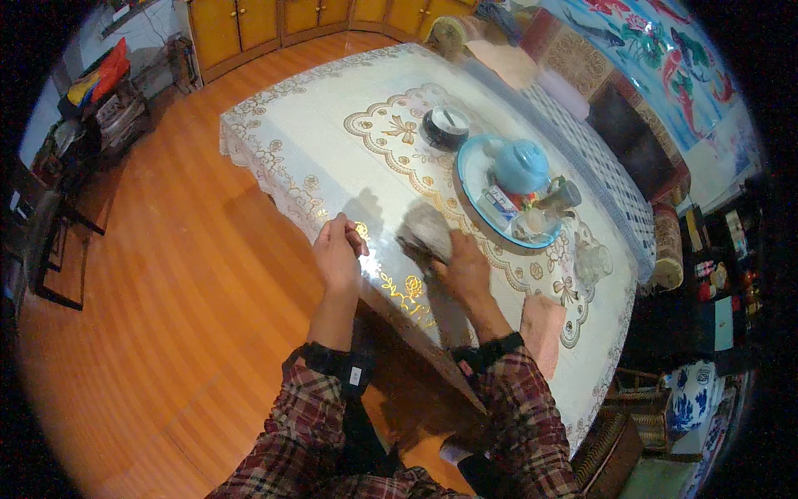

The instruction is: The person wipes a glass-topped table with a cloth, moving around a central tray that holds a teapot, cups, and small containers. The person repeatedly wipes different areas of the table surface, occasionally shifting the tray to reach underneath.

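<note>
My right hand [467, 268] grips a pale grey object [427, 231] just above the tabletop. Motion blurs this object, so its exact kind cannot be told. At the near edge of the table is my left hand [340, 252], its fingers curled in and nothing visible in them. Beneath both hands spreads a white tablecloth [324, 137] with gold flower prints. Beyond the right hand stands a blue-rimmed round tray [464, 181] bearing a light blue lidded pot [522, 165], a small box [497, 203] and a dark-based glass [560, 198].
A black ashtray-like bowl [446, 126] sits left of the tray. To the right are a clear glass jar [592, 262] and a folded pink cloth [542, 334]. A sofa [580, 131] runs along the far side. Wooden cabinets [249, 31] line the back, and a dark metal-framed stand [68, 249] is at left.
</note>
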Demonstrator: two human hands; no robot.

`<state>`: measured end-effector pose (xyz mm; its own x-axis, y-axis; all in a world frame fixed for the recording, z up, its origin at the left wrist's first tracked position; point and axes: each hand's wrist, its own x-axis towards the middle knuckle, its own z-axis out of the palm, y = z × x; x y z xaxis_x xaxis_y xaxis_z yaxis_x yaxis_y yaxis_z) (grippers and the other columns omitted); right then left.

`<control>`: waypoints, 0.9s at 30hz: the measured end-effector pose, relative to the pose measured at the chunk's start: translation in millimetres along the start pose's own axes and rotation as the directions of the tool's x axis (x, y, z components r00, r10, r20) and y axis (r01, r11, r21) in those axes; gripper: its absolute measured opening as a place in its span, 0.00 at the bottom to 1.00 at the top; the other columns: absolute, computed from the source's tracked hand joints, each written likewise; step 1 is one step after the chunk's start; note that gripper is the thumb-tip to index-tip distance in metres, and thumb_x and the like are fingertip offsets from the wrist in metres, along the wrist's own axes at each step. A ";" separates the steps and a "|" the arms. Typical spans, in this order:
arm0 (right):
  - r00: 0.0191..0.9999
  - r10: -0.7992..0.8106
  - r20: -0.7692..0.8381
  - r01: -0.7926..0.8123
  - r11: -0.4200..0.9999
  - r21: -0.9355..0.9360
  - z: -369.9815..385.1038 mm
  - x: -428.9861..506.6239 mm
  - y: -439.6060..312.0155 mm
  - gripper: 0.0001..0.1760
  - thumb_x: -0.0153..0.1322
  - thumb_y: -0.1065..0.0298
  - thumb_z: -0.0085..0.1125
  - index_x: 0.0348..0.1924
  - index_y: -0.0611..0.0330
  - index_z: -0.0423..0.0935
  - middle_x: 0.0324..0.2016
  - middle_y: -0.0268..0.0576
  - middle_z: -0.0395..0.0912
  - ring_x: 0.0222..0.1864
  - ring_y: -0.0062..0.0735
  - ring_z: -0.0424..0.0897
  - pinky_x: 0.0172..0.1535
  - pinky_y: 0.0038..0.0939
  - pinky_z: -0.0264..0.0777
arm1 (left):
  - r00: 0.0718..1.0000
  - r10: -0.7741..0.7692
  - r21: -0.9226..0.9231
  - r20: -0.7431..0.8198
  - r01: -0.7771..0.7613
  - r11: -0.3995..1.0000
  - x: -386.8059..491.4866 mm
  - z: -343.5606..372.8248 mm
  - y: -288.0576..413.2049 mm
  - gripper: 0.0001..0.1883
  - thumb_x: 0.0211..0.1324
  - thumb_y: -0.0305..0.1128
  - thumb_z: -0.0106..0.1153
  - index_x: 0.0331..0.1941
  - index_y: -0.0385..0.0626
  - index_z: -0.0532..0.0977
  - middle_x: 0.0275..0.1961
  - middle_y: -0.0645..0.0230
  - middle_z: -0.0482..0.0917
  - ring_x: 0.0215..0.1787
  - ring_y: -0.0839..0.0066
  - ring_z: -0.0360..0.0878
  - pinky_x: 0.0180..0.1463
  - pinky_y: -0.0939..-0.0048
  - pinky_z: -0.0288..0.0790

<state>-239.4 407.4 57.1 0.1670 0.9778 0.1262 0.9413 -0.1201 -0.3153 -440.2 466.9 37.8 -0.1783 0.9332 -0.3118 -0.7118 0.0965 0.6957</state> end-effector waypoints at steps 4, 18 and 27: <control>0.998 0.029 -0.057 -0.020 0.987 0.159 21.7 47.5 -58.6 0.37 0.58 0.57 0.70 0.57 0.58 0.66 0.45 0.56 0.72 0.47 0.59 0.77 0.47 0.50 0.74 | 1.000 -0.006 -0.064 -0.028 0.004 0.998 5.1 -0.1 -1.5 0.11 0.63 0.35 0.54 0.27 0.44 0.70 0.17 0.71 0.68 0.14 0.79 0.64 0.18 0.76 0.62; 0.969 -0.247 -0.004 0.220 0.857 0.466 42.9 69.5 -70.0 0.27 0.65 0.56 0.64 0.51 0.66 0.75 0.50 0.59 0.74 0.55 0.56 0.73 0.60 0.40 0.66 | 0.999 0.039 0.022 0.013 -0.039 0.999 -3.1 10.3 -2.6 0.11 0.64 0.36 0.52 0.27 0.44 0.71 0.17 0.71 0.70 0.13 0.80 0.65 0.18 0.78 0.63; 0.968 -0.095 -0.234 -0.002 0.923 -0.384 -73.0 -135.9 146.0 0.32 0.67 0.55 0.61 0.61 0.60 0.68 0.63 0.54 0.64 0.65 0.56 0.62 0.68 0.52 0.51 | 0.998 -0.061 -0.028 0.000 0.061 0.998 -8.6 9.4 -6.4 0.11 0.64 0.35 0.52 0.27 0.44 0.70 0.20 0.70 0.71 0.16 0.81 0.66 0.17 0.77 0.61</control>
<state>-103.3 244.4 62.6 0.1411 0.9173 0.3724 0.9814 -0.1790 0.0693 -427.7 461.5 42.1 -0.1346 0.9258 -0.3533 -0.7402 0.1431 0.6570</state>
